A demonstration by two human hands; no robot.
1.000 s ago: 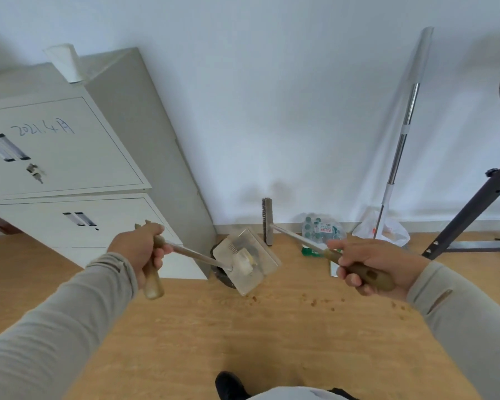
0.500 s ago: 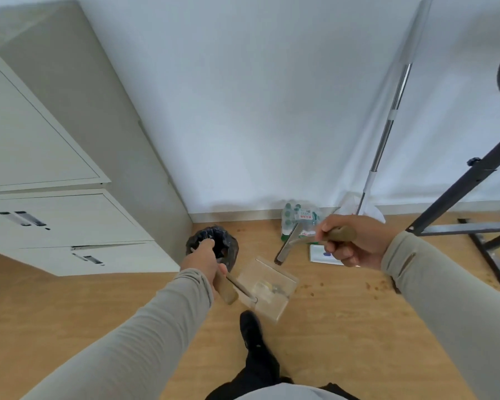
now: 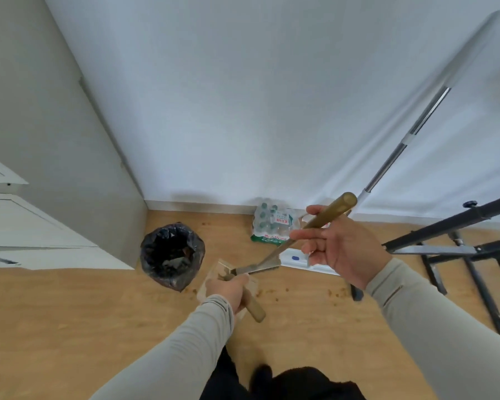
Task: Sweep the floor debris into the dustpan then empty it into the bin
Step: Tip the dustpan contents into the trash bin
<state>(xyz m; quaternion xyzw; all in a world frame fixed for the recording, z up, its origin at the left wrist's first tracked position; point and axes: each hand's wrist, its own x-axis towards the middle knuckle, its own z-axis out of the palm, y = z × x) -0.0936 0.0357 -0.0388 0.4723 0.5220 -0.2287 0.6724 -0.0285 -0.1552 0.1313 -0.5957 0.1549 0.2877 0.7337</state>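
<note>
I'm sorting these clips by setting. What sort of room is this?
Probably an office or storage room corner. A grey metal filing cabinet stands against the plain white wall, a small bin lined with a black bag sits on the wood-look floor, and a shrink-wrapped pack of bottles lies by the skirting.

Left hand (image 3: pixel 228 290) grips dustpan (image 3: pixel 217 274) beside bin (image 3: pixel 172 255); right hand (image 3: pixel 342 249) holds brush (image 3: pixel 306 230).
</note>
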